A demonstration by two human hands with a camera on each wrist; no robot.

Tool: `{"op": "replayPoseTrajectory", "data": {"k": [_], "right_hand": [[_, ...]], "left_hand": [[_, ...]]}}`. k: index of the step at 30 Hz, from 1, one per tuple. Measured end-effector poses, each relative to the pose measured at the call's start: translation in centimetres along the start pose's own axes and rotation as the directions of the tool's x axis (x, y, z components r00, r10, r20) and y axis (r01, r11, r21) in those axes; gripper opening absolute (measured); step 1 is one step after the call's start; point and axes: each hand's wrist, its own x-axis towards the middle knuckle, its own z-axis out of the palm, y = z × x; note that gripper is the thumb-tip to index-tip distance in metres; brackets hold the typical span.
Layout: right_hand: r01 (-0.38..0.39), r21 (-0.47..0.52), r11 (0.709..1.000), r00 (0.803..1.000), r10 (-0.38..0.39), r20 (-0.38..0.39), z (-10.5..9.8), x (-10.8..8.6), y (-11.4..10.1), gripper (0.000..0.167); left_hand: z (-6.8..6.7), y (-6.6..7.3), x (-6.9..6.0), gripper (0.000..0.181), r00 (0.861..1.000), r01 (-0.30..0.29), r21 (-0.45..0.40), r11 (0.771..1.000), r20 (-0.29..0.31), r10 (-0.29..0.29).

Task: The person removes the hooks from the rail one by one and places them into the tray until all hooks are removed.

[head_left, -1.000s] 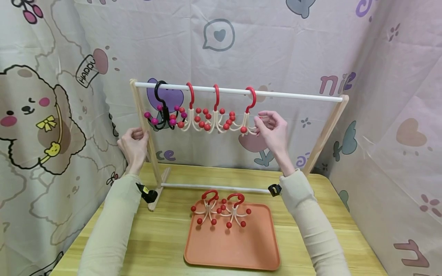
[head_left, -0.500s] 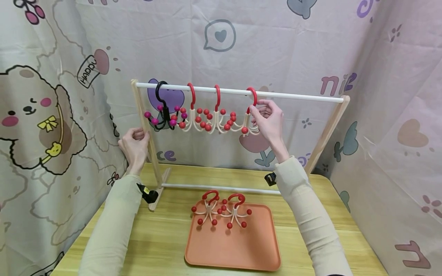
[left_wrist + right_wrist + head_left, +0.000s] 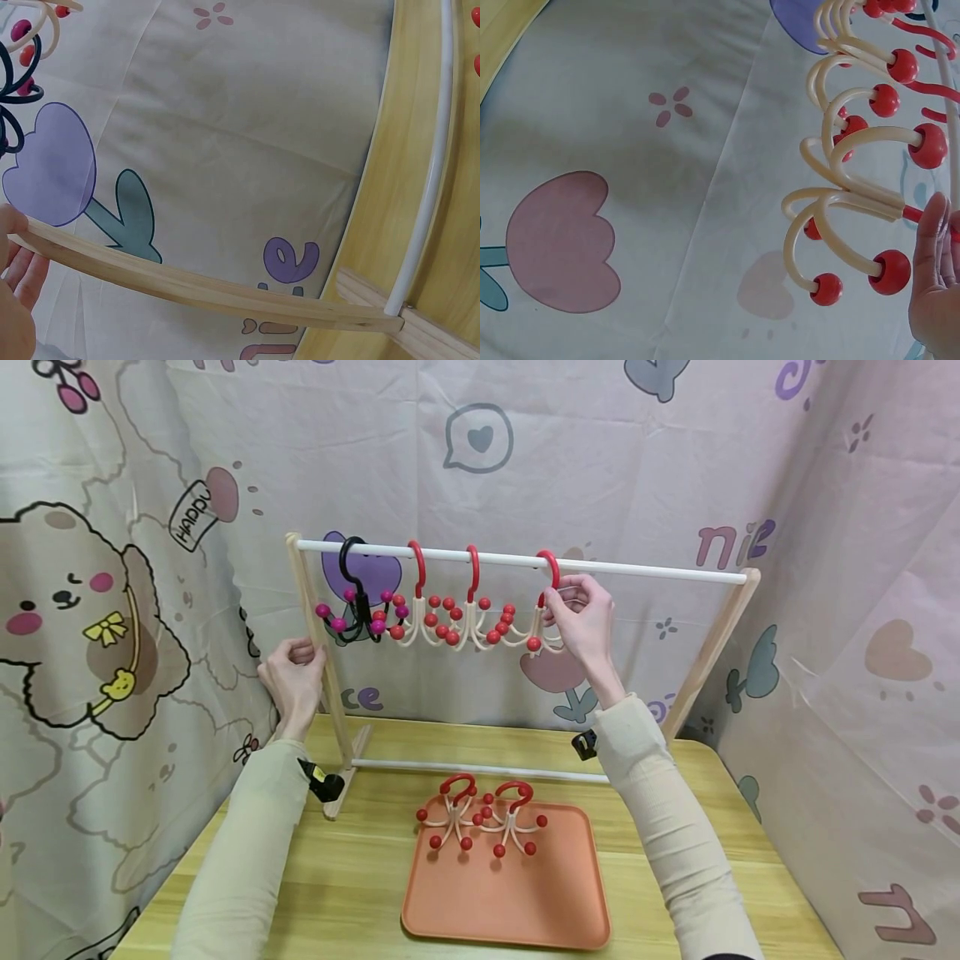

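Observation:
My left hand (image 3: 292, 681) grips the left wooden post (image 3: 335, 706) of a hanging rack; thumb and fingers meet around it in the left wrist view. With my right hand (image 3: 587, 620) I hold the red hook of the rightmost octopus-shaped hanger (image 3: 536, 620), which hangs on the white top rail (image 3: 645, 568). Its cream arms end in red balls (image 3: 891, 272), some hidden behind the hand. Farther left hang two like it, a middle hanger (image 3: 470, 610) and another red-hooked hanger (image 3: 418, 610). A black hanger (image 3: 362, 606) with magenta balls is closest to the left post.
An orange tray (image 3: 510, 902) lies on the wooden table (image 3: 337, 877), with two more red-hooked hangers, one left (image 3: 453, 814) and one right (image 3: 512, 818), at its back edge. A white lower bar (image 3: 480, 768) joins the rack's feet. Patterned cloth (image 3: 525, 460) encloses the table.
My right hand has moved up and slightly left, from beside the rightmost hanger's arms to its red hook, which it now holds. My left hand has stayed on the post.

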Motion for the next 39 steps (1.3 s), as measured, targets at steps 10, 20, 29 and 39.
{"op": "replayPoseTrajectory", "data": {"k": [10, 20, 29, 39], "right_hand": [[-0.009, 0.007, 1.0, 1.0, 0.009, -0.005, 0.1, 0.1, -0.1, 0.025], [-0.013, 0.054, 0.998, 0.998, 0.016, -0.056, -0.1, -0.2, 0.0, 0.025], [-0.018, 0.065, 0.998, 0.995, 0.024, -0.092, -0.7, -0.5, 0.0, 0.023], [0.044, 0.124, 0.991, 0.989, -0.025, -0.147, -1.2, -0.8, 0.1, 0.023]], "left_hand": [[-0.1, 0.0, 0.0, 0.025, 1.0, 0.007, 0.005, 1.0, 0.002, -0.007], [0.0, 0.1, 0.0, 0.025, 1.0, -0.004, 0.006, 1.0, -0.007, 0.004], [0.0, 0.1, 0.1, 0.024, 1.0, -0.01, 0.01, 1.0, -0.019, 0.01], [0.1, 0.2, 0.0, 0.025, 1.0, 0.009, 0.013, 1.0, -0.01, -0.009]]}}
